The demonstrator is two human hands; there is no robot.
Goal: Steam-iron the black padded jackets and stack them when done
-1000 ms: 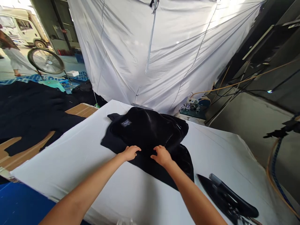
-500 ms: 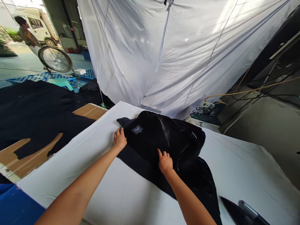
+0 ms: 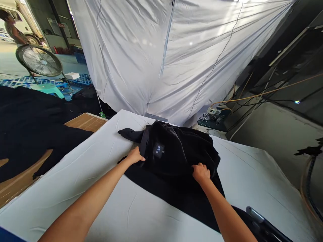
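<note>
A black piece of clothing (image 3: 181, 144) lies bunched up on the white table (image 3: 101, 188), in the middle, close to the far edge. One part of it sticks out to the left, and a wide flat part spreads toward the person. A small dark label (image 3: 159, 150) with the word GUESS on it sits on the left half, tipped on its side. The left hand (image 3: 136, 155) is at the left side of the clothing, just beside the label. Its thumb points to the right along the cloth, but some fingers are hidden, so I cannot tell how tight they hold. The right hand (image 3: 202, 172) is on the front right part, with its fingers curled in and pinching a bit of the black cloth. The two hands are well apart. A dark iron (image 3: 264, 225) is at the bottom right, on the table near the right arm, and the picture cuts part of it off. A big white sheet (image 3: 136, 50) hangs behind the table. On the left are a heap of dark cloth (image 3: 32, 124) on brown cardboard (image 3: 85, 121), a round fan (image 3: 39, 60) and a person (image 3: 12, 28) behind the fan.
</note>
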